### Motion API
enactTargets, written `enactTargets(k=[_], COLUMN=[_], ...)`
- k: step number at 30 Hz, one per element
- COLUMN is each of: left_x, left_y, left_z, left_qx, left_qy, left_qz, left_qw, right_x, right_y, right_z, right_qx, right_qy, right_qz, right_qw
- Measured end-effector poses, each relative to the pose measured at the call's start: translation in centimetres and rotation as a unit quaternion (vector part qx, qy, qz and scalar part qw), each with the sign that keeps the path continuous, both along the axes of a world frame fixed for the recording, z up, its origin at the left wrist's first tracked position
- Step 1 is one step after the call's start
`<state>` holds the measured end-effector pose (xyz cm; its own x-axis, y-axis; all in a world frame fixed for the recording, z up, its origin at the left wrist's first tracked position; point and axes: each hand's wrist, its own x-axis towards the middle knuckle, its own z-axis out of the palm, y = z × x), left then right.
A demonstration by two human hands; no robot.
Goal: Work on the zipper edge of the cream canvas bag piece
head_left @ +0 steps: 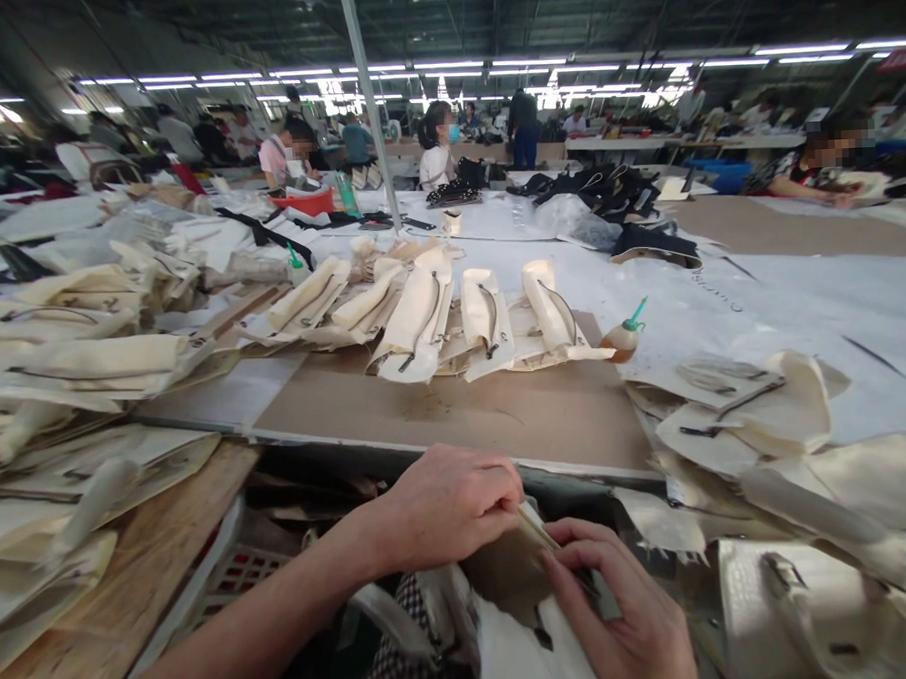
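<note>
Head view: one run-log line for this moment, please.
left hand: pinching cream piece | right hand: pinching same piece | glue bottle: upright on table

The right hand (622, 612) is cut off below; the cream piece (526, 637) lies partly hidden.

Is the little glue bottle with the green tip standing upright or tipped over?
Tipped: the glue bottle leans on the table, green nozzle pointing up and right.

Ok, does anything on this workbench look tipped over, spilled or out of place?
The small brown squeeze bottle with a green nozzle lies tilted on the white sheet, not upright; no spill shows. The cream leather pieces lie in loose heaps. Both hands grip a cream piece.
</note>
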<state>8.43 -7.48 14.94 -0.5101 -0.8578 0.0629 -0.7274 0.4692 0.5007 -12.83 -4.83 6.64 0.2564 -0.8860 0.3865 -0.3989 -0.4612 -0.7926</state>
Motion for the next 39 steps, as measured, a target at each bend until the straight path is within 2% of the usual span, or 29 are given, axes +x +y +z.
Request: enactTargets(k=[3,10,16,18,21,24,27,31,34,36,39], left_x=[-0.1,-0.5,-0.6,-0.6,-0.6,-0.6,-0.6,-0.5,-0.4,-0.4,-0.5], left_y=[-0.2,-0.3,-0.3,-0.4,-0.4,-0.3,-0.3,-0.4,-0.2,0.0,0.2], left_z=[0.1,-0.4,-0.1,0.0,0.0,-0.1,-0.3,-0.6,-0.7,-0.7,-0.6], left_qx=[0.012,0.002,0.006,0.009,0.008,0.006,0.001,-0.004,-0.003,-0.004,-0.005], left_qy=[0.005,0.012,0.012,0.011,0.015,0.026,0.030,0.027,0.022,0.015,0.004], left_qz=[0.005,0.027,0.031,0.028,0.026,0.023,0.017,0.011,0.007,0.005,-0.002], left_qw=[1.000,1.000,0.999,1.000,1.000,0.999,0.999,1.000,1.000,1.000,1.000], right_x=[0.1,0.7,1.1,0.4,-1.5,-3.0,-3.4,-2.8,-2.4,-2.3,-2.2], right_y=[0.0,0.2,0.2,0.0,-0.3,-0.6,-0.7,-0.6,-0.3,0.2,0.9], right_z=[-0.2,-0.3,-1.0,-0.9,-0.2,0.7,1.2,1.2,0.3,-0.5,-1.4], right_qx=[0.037,0.060,0.156,0.188,0.225,0.191,0.117,0.002,-0.047,-0.032,0.031], right_qy=[-0.014,-0.061,-0.174,-0.146,-0.037,0.067,0.116,0.113,0.088,0.056,0.009], right_qz=[-0.024,-0.037,-0.067,-0.040,0.041,0.145,0.184,0.161,0.136,0.113,0.086], right_qw=[0.999,0.996,0.970,0.970,0.973,0.968,0.969,0.981,0.986,0.991,0.996])
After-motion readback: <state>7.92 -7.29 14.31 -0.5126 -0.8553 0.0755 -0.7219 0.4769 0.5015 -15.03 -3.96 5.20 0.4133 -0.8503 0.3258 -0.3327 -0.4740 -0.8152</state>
